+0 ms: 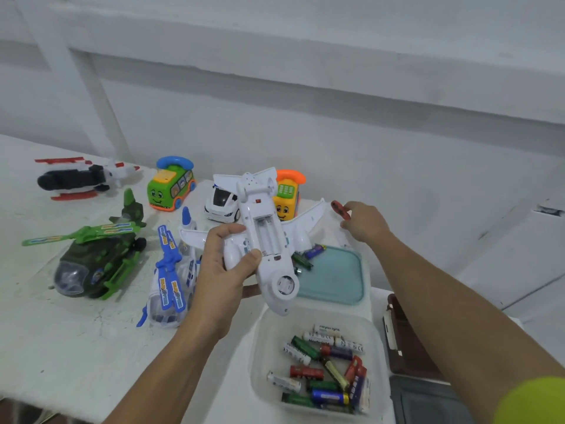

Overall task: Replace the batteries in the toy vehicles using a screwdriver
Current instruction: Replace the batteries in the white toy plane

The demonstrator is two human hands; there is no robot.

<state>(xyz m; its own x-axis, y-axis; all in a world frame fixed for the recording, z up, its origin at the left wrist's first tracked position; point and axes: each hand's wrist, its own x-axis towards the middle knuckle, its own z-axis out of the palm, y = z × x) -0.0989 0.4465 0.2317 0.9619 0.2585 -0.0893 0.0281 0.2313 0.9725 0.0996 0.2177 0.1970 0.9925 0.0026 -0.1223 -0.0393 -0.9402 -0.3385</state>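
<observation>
My left hand (pixel 223 270) grips a white toy airplane (pixel 266 240) held belly-up above the table, thumb on its underside. Its battery compartment (pixel 265 237) is uncovered and looks empty. My right hand (pixel 363 223) reaches out to the right of the plane's wing and pinches a red-handled screwdriver (pixel 338 208). A clear tub (pixel 260 347) near me holds several mixed batteries (pixel 324 368). A teal lid (pixel 339 276) behind it carries a few loose batteries (pixel 307 258).
On the white table stand a green helicopter (pixel 94 264), a blue-and-white helicopter (pixel 174 283), a black-and-red aircraft (pixel 82 179), a green bus phone (pixel 171 185), a white car (pixel 221 203) and an orange phone toy (pixel 287 194). A brown case (pixel 403 338) lies right; the wall is close behind.
</observation>
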